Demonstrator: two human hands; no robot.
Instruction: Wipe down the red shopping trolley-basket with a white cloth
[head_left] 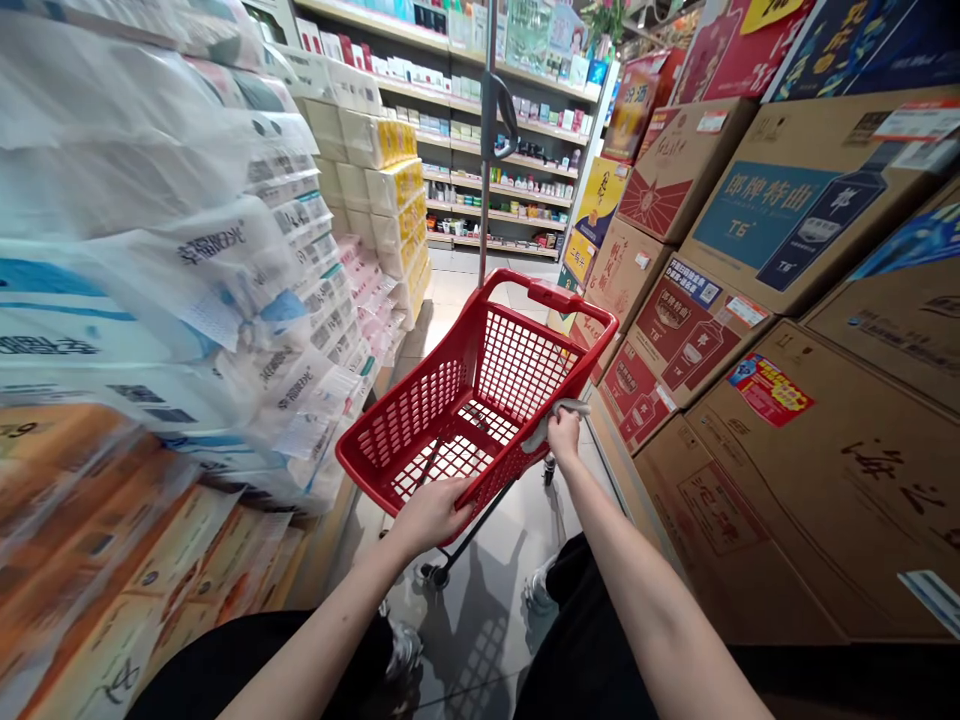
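While the left hand [431, 517] and the right hand [563, 436] both bear on it, one red plastic shopping basket [581, 305] stands over the tile floor [480, 640] directly ahead of the person, its mesh walls and mesh base showing. Left hand: curled shut over the near rim, fingers wrapped down the outside wall, a firm hold on the plastic. Right hand: closed around a pale grey strip [556, 420] on the rim's right side; whether cloth or a grip sleeve cannot be told. Basket carried on small black caster wheels [435, 574], with a tall metal pole [489, 130] rising behind its far end. Handling note: two hands set apart on the rim keep the basket square and level, and a light, even pull suits casters on smooth tile. Flanking items: plastic-wrapped tissue packs [187, 250] stacked high at left, near the basket's side; printed cardboard liquor cartons [795, 220] at right; stocked store shelves [495, 170] beyond.
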